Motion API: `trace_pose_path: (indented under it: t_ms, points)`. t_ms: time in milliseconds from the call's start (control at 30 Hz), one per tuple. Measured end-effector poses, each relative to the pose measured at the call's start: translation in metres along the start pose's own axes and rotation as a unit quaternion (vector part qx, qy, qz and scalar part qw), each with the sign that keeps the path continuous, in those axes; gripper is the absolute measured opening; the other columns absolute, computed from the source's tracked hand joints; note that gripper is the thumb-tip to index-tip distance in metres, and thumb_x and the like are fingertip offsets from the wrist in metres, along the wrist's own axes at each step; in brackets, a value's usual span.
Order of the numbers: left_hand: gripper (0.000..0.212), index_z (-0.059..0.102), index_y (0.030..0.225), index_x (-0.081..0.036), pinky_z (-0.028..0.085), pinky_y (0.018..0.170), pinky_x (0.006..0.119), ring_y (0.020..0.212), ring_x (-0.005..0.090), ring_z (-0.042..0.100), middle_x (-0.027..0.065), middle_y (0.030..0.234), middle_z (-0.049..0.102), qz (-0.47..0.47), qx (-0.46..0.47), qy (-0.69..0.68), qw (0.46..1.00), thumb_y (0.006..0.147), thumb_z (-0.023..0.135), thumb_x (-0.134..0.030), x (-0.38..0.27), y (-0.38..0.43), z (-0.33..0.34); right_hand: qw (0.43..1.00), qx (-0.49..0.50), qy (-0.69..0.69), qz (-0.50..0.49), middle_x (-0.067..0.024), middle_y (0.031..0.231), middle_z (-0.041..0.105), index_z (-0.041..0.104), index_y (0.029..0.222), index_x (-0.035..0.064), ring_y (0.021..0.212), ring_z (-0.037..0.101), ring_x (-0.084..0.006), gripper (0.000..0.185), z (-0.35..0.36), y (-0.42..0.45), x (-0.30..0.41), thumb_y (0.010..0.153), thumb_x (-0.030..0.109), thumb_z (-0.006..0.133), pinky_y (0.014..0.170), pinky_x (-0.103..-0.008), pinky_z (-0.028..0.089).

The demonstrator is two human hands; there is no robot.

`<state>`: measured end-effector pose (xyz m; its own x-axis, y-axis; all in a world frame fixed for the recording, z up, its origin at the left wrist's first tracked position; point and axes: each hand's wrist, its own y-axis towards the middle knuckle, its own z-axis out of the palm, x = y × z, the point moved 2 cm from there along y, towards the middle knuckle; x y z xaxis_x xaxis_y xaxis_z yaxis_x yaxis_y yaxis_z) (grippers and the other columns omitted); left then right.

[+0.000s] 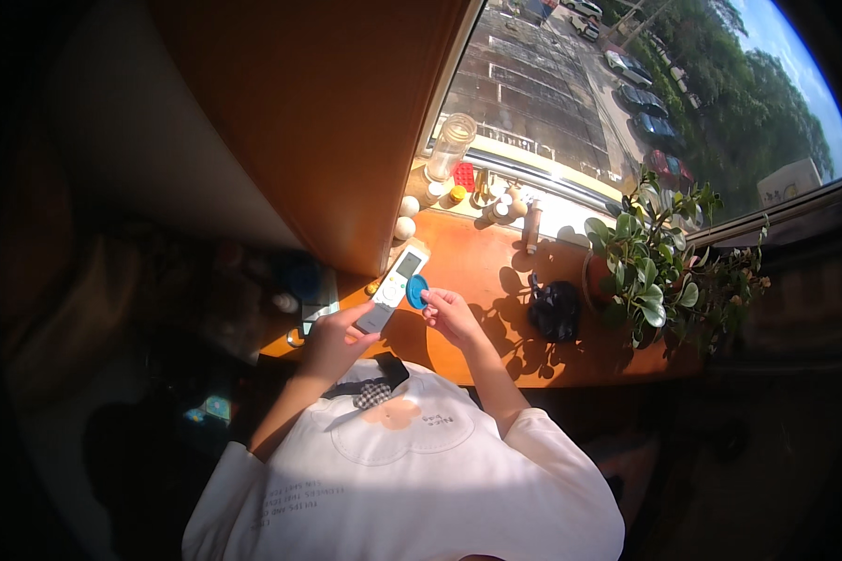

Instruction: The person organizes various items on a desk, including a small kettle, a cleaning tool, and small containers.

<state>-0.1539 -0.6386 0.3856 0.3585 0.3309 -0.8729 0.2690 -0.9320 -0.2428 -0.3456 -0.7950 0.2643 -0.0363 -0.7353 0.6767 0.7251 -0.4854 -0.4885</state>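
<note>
A white remote control (391,289) with a small grey screen lies tilted near the front left of the wooden ledge. The fingers and thumb of my left hand (342,334) are around its lower end. My right hand (450,313) pinches a round blue plastic lid (417,292) by its edge, between thumb and fingers. The lid is just right of the remote's middle; whether the two touch I cannot tell.
A clear jar (452,146), white balls (405,228), a yellow cap (457,194), small bottles and a brown tube (534,226) stand or lie by the window. Rightward are a black bag-like object (555,311) and a leafy potted plant (647,273). A wooden panel (323,140) rises at left.
</note>
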Motion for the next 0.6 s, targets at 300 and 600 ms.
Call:
trace_pose_path:
  t_ms: [300, 600]
  points:
    - [0.032, 0.063, 0.119, -0.006, 0.052, 0.065, 0.025, 0.068, 0.0157, 0.064, 0.0091, 0.103, 0.073, 0.07, -0.223, 0.059, 0.97, 0.088, 0.069, -0.003, 0.037, -0.039, -0.048, 0.949, -0.256, 0.095, -0.159, -0.0143, 0.118, 0.064, 0.05, 0.132, 0.0013, 0.09, 0.066, -0.0213, 0.059, -0.076, 0.091, 0.109, 0.098, 0.05, 0.053, 0.07, -0.0295, 0.055]
    - [0.07, 0.052, 0.135, -0.009, 0.053, 0.069, 0.029, 0.073, 0.0206, 0.059, 0.0199, 0.119, 0.06, -0.049, -0.327, 0.113, 0.937, 0.072, 0.082, -0.003, 0.117, -0.032, -0.047, 0.947, -0.19, -0.122, -0.229, -0.016, 0.102, 0.069, 0.054, 0.124, -0.0004, 0.065, 0.066, -0.0172, 0.034, -0.014, 0.032, -0.024, 0.105, 0.028, 0.048, 0.055, -0.0227, 0.049]
